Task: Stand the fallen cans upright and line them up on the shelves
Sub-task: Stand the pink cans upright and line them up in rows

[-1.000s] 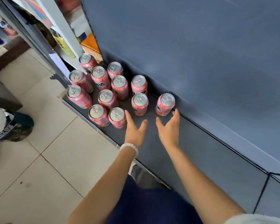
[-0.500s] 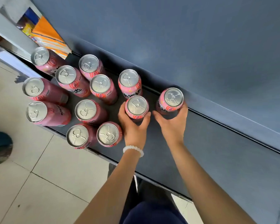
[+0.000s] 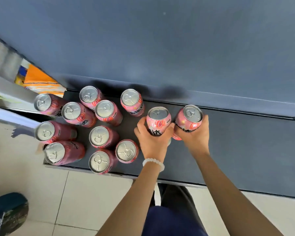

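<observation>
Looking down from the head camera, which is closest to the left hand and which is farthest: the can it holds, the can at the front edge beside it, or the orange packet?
1. The can in the left hand: the left hand grips it.
2. The front-edge can: just left of that hand.
3. The orange packet: far left, past the shelf's end.

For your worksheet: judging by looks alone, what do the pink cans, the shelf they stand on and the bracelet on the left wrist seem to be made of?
Pink cans: probably aluminium, with bare silvery lids, pull tabs and glossy printed sides.
Shelf: smooth, matte dark grey, likely painted metal or laminate; the look leaves it open.
Bracelet: round, milky white beads, perhaps stone, glass or plastic.
</observation>
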